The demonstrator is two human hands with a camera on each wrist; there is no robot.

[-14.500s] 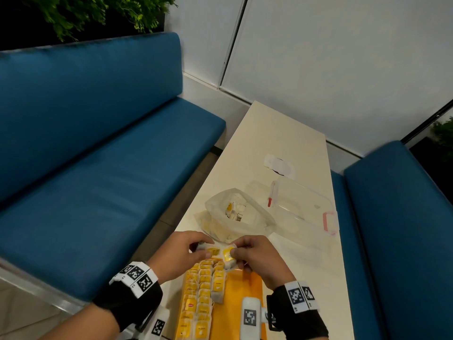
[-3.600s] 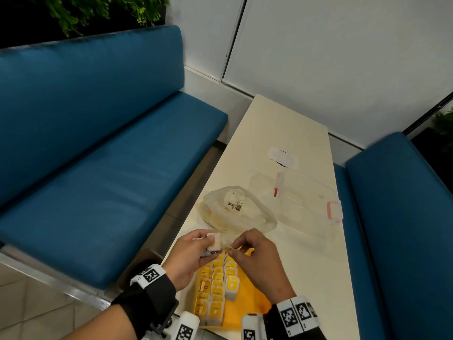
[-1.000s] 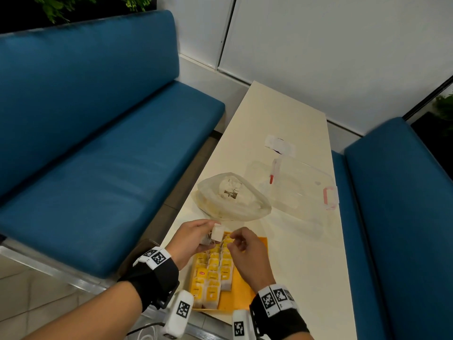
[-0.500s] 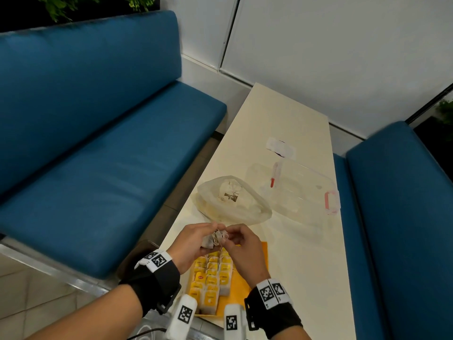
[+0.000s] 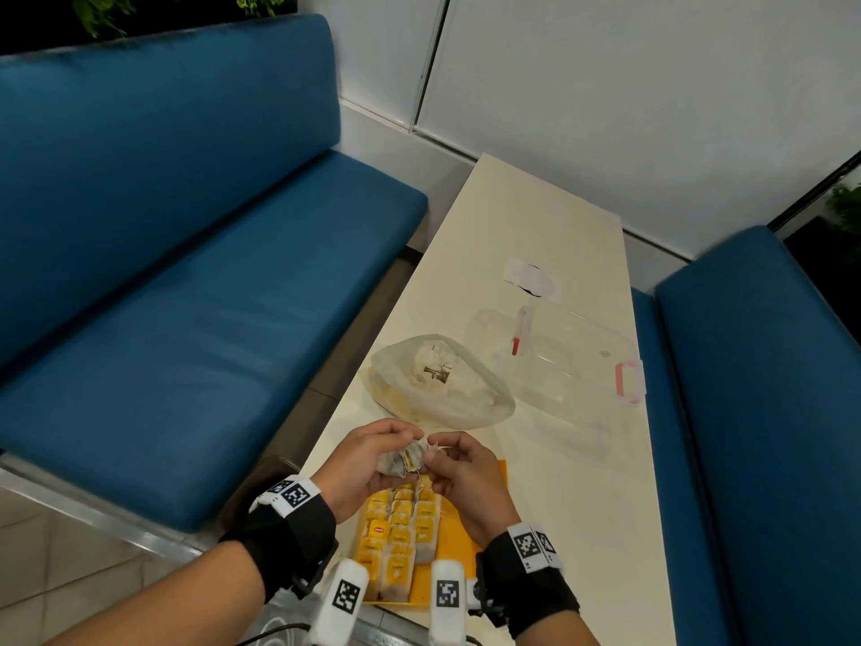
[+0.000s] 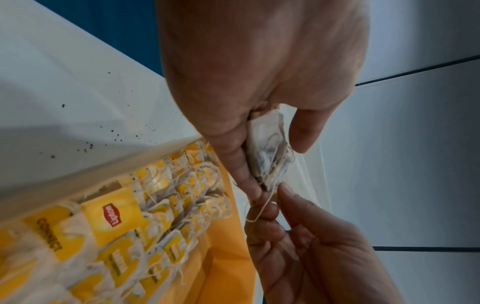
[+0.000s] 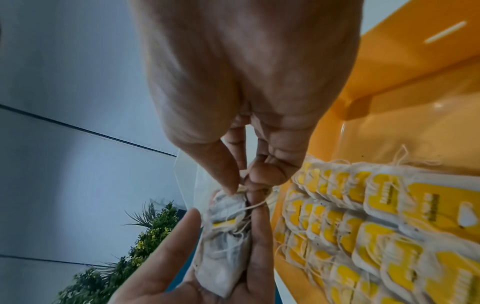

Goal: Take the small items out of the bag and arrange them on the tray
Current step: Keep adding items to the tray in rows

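My left hand (image 5: 372, 454) grips a small bunch of tea bags (image 5: 404, 460) just above the far end of the orange tray (image 5: 466, 543). My right hand (image 5: 454, 463) pinches a loose string (image 6: 259, 209) from that bunch (image 7: 226, 236). Rows of tea bags with yellow tags (image 5: 400, 529) lie along the tray's left side (image 7: 363, 216). The clear plastic bag (image 5: 440, 382) lies beyond the hands with more tea bags inside.
A clear plastic lidded box with pink clasps (image 5: 559, 361) stands right of the bag. A white wrapper (image 5: 531, 277) lies farther up the cream table (image 5: 536, 216). Blue benches (image 5: 186, 272) flank the table. Dark specks dot the table beside the tray (image 6: 103, 139).
The right hand has come up to the left hand's bunch of tea bags and taken hold of a string. Both hands stay above the tray's far end.
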